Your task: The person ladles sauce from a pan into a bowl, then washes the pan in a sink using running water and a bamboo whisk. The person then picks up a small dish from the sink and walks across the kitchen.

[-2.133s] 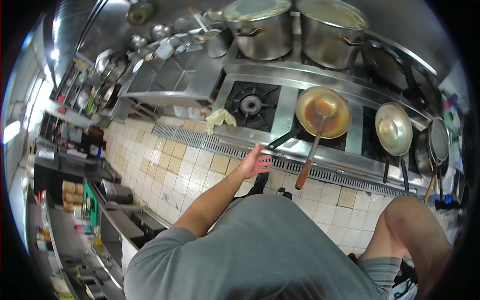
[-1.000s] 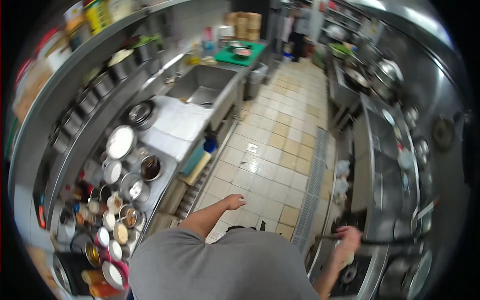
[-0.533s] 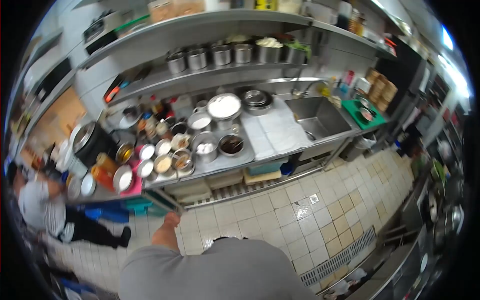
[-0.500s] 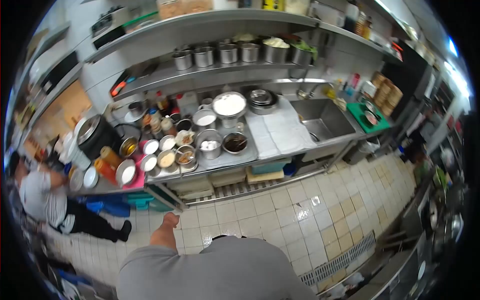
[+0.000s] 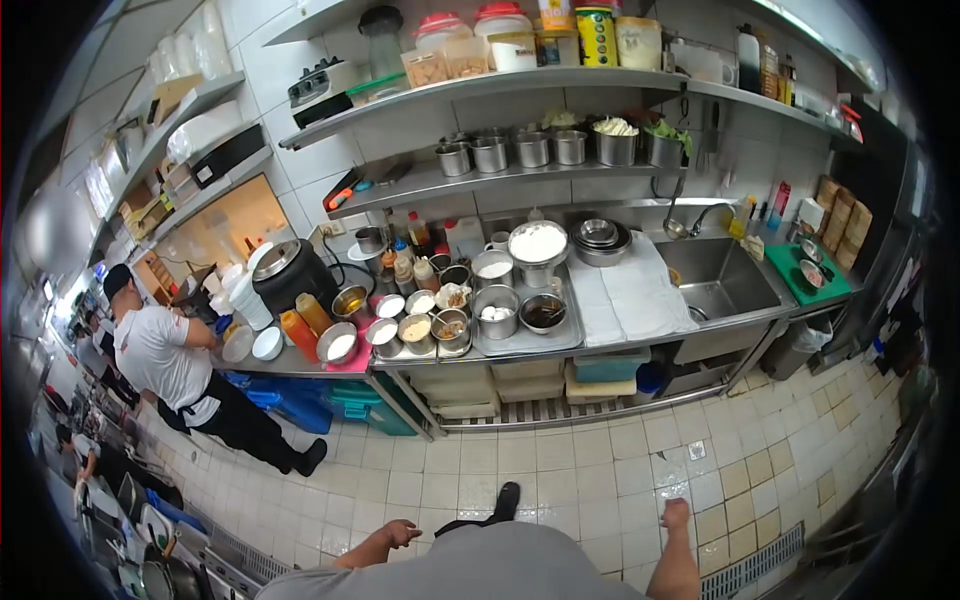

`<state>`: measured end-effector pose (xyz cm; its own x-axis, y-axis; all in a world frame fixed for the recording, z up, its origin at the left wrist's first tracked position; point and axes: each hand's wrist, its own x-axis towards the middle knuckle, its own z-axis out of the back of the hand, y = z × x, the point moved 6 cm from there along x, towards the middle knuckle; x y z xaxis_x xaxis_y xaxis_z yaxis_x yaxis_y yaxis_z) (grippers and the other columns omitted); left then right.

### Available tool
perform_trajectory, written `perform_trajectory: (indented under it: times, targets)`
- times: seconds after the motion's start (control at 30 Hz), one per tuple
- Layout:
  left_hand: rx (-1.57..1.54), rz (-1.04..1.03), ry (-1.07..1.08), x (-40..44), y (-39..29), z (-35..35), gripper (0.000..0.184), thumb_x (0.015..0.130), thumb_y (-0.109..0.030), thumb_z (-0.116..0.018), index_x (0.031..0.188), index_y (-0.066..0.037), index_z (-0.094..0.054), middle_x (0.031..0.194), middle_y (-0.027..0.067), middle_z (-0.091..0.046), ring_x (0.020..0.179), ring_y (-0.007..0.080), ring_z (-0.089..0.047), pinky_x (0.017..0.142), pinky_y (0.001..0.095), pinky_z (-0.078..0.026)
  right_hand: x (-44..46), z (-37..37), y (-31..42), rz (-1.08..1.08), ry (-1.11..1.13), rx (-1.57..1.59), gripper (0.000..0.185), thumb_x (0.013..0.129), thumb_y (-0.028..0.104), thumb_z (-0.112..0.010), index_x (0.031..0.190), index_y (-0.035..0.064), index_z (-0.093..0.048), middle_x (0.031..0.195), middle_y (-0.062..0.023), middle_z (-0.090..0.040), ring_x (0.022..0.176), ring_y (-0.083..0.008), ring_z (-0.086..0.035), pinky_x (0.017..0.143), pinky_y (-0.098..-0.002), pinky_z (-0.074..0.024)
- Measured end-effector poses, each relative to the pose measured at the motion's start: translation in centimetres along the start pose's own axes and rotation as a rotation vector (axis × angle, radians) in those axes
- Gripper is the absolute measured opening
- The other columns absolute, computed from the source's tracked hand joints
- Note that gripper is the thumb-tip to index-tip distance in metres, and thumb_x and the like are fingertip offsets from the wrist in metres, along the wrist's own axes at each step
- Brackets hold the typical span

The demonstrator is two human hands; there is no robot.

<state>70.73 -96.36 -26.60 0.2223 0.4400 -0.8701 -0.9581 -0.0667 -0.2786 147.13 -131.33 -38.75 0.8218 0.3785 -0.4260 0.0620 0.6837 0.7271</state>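
My left hand (image 5: 402, 533) hangs low in front of my body above the tiled floor, fingers loosely apart and nothing in them. At the lower right, my right hand (image 5: 676, 513) is held out over the floor with its fingers curled in, and no object shows in it. Both are well away from the steel counter (image 5: 480, 357). Metal pots and bowls crowd that counter, among them a bowl of white powder (image 5: 538, 241), a pot with white pieces (image 5: 496, 312) and a bowl of dark sauce (image 5: 543, 313). A white cloth (image 5: 620, 295) lies beside the sink (image 5: 725, 280).
A co-worker in a white shirt (image 5: 160, 350) stands at the left end of the counter. Steel pots (image 5: 533, 150) line the shelf above. A green cutting board (image 5: 800, 270) and a lined bin (image 5: 797, 348) are at the right. A drain grate (image 5: 755, 565) crosses the floor.
My view has swung left and up, so the counter sits further right and more of the co-worker shows. My right hand has come into view; my left hand is lower in the picture.
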Motion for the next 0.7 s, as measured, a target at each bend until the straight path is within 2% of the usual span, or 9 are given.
perform_trajectory:
  times: [0.13,0.2,0.23,0.27,0.3,0.4,0.6,0.67,0.7]
  targets:
    - [-0.314,0.071,-0.102,5.9,5.6,-3.8,0.065,0.097,-0.041,-0.059,0.148,-0.003,-0.044,0.106,0.0175,-0.071,0.063,0.0239,-0.069,0.056,0.0385,-0.056,-4.9,-11.4,0.7,0.094,0.338,0.063,0.010,0.088,0.005,-0.058,0.093,0.0088,-0.064,0.074,-0.0088,-0.064,0.059,-0.0239,-0.064,0.042,-0.0408,-0.0503]
    - [-0.002,-0.314,0.008,8.6,5.2,-3.9,0.064,0.095,-0.043,-0.060,0.144,-0.003,-0.047,0.101,0.0161,-0.072,0.064,0.0253,-0.068,0.055,0.0387,-0.054,-6.5,-18.0,-3.0,0.482,0.573,-0.219,0.011,0.084,0.015,-0.062,0.090,0.0105,-0.071,0.082,-0.0104,-0.070,0.075,-0.0262,-0.069,0.063,-0.0396,-0.0546]
    - [-0.016,-0.317,0.009,10.3,4.8,-3.5,0.064,0.095,-0.043,-0.060,0.144,-0.003,-0.047,0.101,0.0161,-0.072,0.064,0.0253,-0.068,0.055,0.0387,-0.054,-8.6,-20.5,-3.3,0.622,0.698,-0.305,0.015,0.083,0.021,-0.063,0.086,0.0120,-0.074,0.088,-0.0122,-0.074,0.085,-0.0297,-0.071,0.079,-0.0399,-0.0565]
    - [0.058,-0.403,0.014,11.6,3.9,-3.2,0.065,0.095,-0.045,-0.061,0.143,-0.003,-0.048,0.098,0.0160,-0.073,0.065,0.0254,-0.068,0.056,0.0383,-0.054,-11.7,-22.1,-3.0,0.950,0.672,-0.650,0.019,0.085,0.027,-0.062,0.086,0.0126,-0.075,0.090,-0.0117,-0.074,0.084,-0.0312,-0.070,0.079,-0.0404,-0.0563]
    - [0.131,-0.486,0.018,12.3,3.7,-3.4,0.066,0.095,-0.047,-0.061,0.142,-0.003,-0.049,0.096,0.0160,-0.073,0.065,0.0256,-0.067,0.057,0.0379,-0.054,-16.1,-19.6,1.0,0.750,0.629,-0.509,0.023,0.087,0.030,-0.061,0.090,0.0096,-0.071,0.087,-0.0145,-0.073,0.079,-0.0331,-0.070,0.076,-0.0445,-0.0561]
    - [-0.298,-0.055,-0.098,6.1,-1.8,1.2,0.066,0.095,-0.049,-0.061,0.141,-0.003,-0.050,0.094,0.0166,-0.073,0.070,0.0248,-0.069,0.060,0.0374,-0.055,-19.9,-17.2,-0.2,0.442,0.631,-0.565,0.025,0.087,0.030,-0.062,0.092,0.0076,-0.071,0.087,-0.0166,-0.073,0.081,-0.0322,-0.070,0.077,-0.0436,-0.0561]
    - [-0.434,-0.135,-0.123,13.1,2.2,7.4,0.065,0.097,-0.049,-0.060,0.142,-0.004,-0.050,0.094,0.0171,-0.072,0.080,0.0252,-0.072,0.063,0.0372,-0.057,-18.8,-9.9,-5.9,0.059,0.303,-0.774,0.029,0.085,0.029,-0.063,0.096,0.0035,-0.070,0.089,-0.0207,-0.072,0.085,-0.0303,-0.071,0.079,-0.0417,-0.0561]
    - [-0.258,-0.067,0.009,14.5,4.3,9.3,0.057,0.099,-0.043,-0.058,0.139,-0.004,-0.052,0.104,0.0172,-0.071,0.084,0.0269,-0.072,0.065,0.0381,-0.060,-16.5,-8.7,-6.7,0.135,0.135,-0.870,0.030,0.085,0.029,-0.064,0.098,0.0022,-0.070,0.090,-0.0221,-0.071,0.086,-0.0296,-0.071,0.079,-0.0411,-0.0561]
    - [-0.249,-0.055,0.051,14.6,5.4,9.8,0.057,0.099,-0.043,-0.058,0.139,-0.004,-0.052,0.104,0.0172,-0.071,0.084,0.0269,-0.072,0.065,0.0381,-0.060,-18.1,-8.9,-4.6,0.379,0.244,-1.020,0.028,0.088,0.029,-0.062,0.094,0.0020,-0.067,0.085,-0.0217,-0.070,0.078,-0.0297,-0.070,0.072,-0.0425,-0.0568]
